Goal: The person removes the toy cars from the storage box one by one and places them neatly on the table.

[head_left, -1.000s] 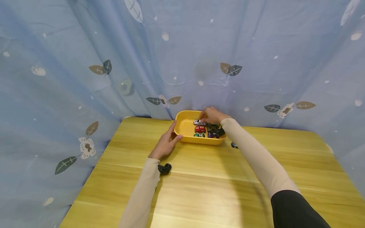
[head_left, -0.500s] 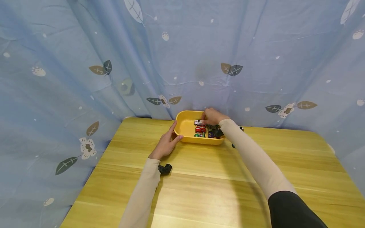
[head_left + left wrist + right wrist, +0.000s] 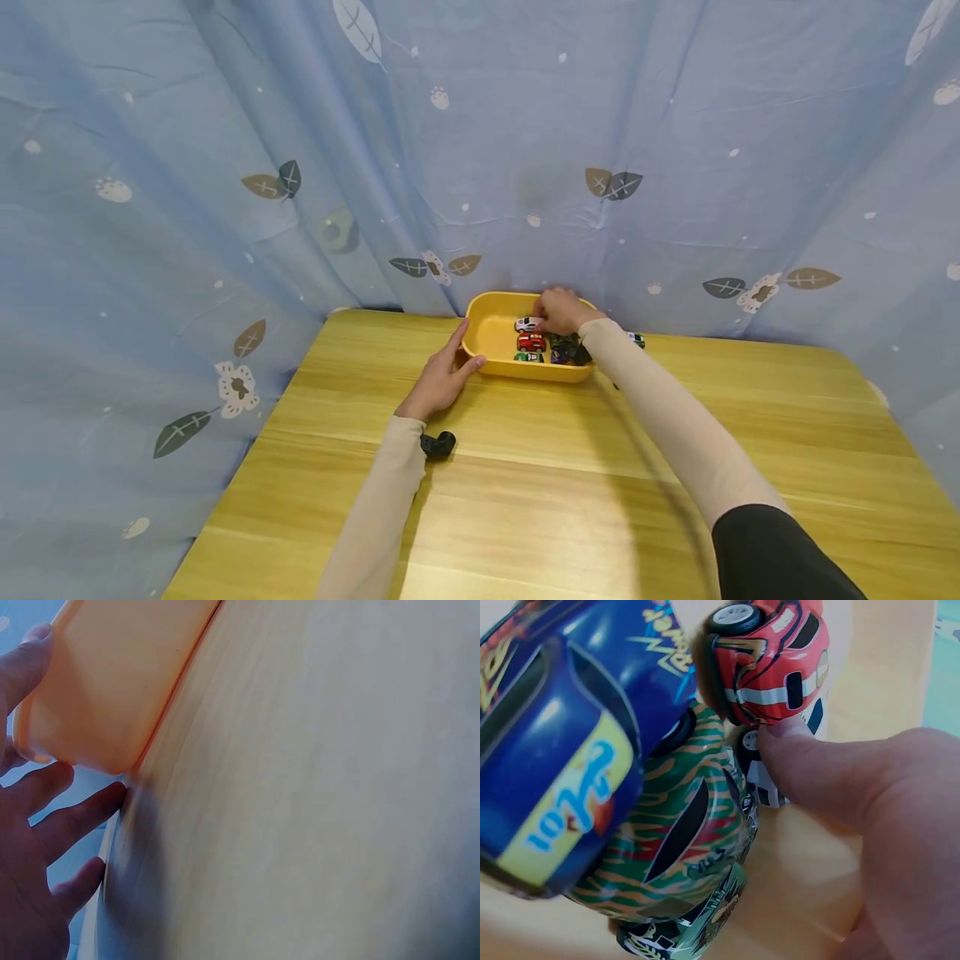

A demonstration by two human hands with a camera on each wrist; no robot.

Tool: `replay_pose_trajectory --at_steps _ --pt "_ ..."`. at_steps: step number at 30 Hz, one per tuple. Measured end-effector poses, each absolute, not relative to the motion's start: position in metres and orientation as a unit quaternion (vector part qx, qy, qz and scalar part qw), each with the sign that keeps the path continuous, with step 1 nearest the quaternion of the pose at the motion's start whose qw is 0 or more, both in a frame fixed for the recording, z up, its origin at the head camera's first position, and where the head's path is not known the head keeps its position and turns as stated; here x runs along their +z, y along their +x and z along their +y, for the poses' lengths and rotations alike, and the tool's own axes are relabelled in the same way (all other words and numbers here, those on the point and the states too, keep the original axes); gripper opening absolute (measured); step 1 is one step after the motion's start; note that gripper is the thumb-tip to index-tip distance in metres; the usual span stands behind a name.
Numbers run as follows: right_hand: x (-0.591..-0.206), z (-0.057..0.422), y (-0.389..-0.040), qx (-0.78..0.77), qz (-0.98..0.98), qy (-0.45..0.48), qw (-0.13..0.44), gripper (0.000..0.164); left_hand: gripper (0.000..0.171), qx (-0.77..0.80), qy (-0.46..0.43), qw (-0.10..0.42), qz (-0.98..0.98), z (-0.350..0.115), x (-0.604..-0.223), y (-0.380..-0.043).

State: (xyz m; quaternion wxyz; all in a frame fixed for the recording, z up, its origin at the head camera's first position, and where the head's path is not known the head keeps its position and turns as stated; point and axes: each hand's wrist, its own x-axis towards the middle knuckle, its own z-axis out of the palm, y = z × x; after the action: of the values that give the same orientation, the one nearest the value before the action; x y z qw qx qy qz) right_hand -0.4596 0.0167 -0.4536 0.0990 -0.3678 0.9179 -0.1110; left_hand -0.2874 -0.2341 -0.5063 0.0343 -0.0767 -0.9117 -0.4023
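Observation:
My left hand [image 3: 437, 385] rests at the left end of a yellow tray [image 3: 525, 372], thumb on the front rim and fingers spread along the end wall. In the tray, my right hand [image 3: 566, 312] has its fingers curled at the right end of a white toy car [image 3: 526, 323]. The thumb [image 3: 810, 757] touches that car's end in the right wrist view; the other fingertips are mostly hidden. Below it lie a red toy car [image 3: 532, 342] and a green one [image 3: 529, 357]. To the right sit a blue toy car [image 3: 562, 757] and a tiger-striped one [image 3: 682, 817].
Partly behind the right sleeve [image 3: 675, 408], another toy car [image 3: 637, 340] stands on the wooden table [image 3: 517, 483] outside the tray. A black wrist-camera mount [image 3: 439, 445] sits by the left wrist. A blue patterned curtain [image 3: 495, 150] hangs behind the table.
My right hand has shifted slightly right and lower, its forearm uncovering a car right of the tray and covering another in front. The white car keeps its place; the left hand stays put.

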Motion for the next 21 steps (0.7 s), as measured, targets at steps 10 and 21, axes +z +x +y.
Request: replay_pose_trajectory --at_steps 10,21 --pt "-0.438 0.038 -0.456 -0.161 0.898 -0.407 0.050 0.026 0.082 -0.405 -0.066 0.027 -0.911 -0.228 -0.507 -0.287" --pt "-0.391 0.087 -0.441 -0.212 0.896 -0.391 0.005 0.019 0.083 -0.401 -0.064 0.031 -0.913 -0.233 -0.507 -0.286"
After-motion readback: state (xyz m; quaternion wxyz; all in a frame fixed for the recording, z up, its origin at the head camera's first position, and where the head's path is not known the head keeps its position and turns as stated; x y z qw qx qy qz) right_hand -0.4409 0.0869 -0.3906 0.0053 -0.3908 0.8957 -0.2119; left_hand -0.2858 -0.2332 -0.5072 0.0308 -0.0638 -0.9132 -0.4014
